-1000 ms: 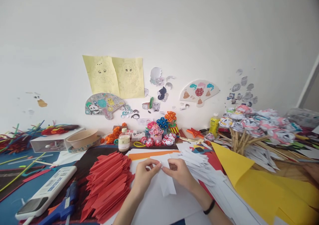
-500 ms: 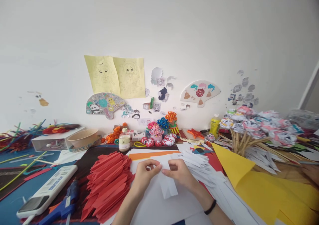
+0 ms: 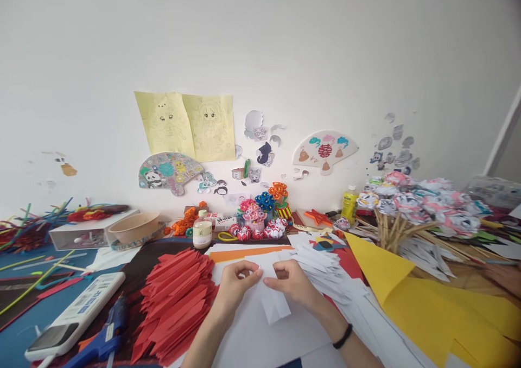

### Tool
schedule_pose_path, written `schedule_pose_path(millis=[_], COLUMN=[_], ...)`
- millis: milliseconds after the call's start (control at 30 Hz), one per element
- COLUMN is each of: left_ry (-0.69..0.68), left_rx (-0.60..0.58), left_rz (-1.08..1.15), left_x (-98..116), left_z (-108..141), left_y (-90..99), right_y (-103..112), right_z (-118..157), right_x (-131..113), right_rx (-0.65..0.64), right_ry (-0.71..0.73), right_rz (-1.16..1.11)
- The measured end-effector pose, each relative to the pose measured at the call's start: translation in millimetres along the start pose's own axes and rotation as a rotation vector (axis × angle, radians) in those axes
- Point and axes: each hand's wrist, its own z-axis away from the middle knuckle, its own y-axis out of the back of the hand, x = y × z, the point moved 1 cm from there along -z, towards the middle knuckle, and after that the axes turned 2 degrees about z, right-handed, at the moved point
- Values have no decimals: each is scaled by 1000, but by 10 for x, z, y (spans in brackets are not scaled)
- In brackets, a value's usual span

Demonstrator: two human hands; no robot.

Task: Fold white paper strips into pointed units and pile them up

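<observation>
Between my two hands is a small folded piece of white paper (image 3: 275, 306), its split lower end pointing toward me. My left hand (image 3: 240, 281) pinches its upper left edge between thumb and index finger. My right hand (image 3: 287, 278), with a black band on the wrist, pinches the same piece from the right. Both hands are above a stack of white sheets (image 3: 244, 335). Left of them lies a pile of folded red paper pieces (image 3: 175, 303); to the right is a heap of folded white paper pieces (image 3: 321, 267).
Yellow paper (image 3: 439, 308) covers the right side. Behind it stand paper flowers on sticks (image 3: 423, 200) and a yellow bottle (image 3: 349, 205). A small jar (image 3: 202, 229) stands behind the red pile. A blue glue gun (image 3: 108, 330) and a white power strip (image 3: 77, 316) lie at left.
Both hands keep their pinch on the folded white paper and have hardly moved. The whole view has shifted very slightly.
</observation>
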Motion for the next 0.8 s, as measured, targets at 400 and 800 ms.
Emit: schedule_pose_path(millis=[400, 800], left_ry=[-17, -111], left_rx=[-13, -57], left_rz=[0, -97], left_x=[-32, 46], left_z=[-7, -13], left_y=[-11, 14], right_y=[-28, -23], right_z=[-1, -13], right_x=[36, 38], right_rx=[19, 31], right_ry=[22, 53], right_rz=[12, -5])
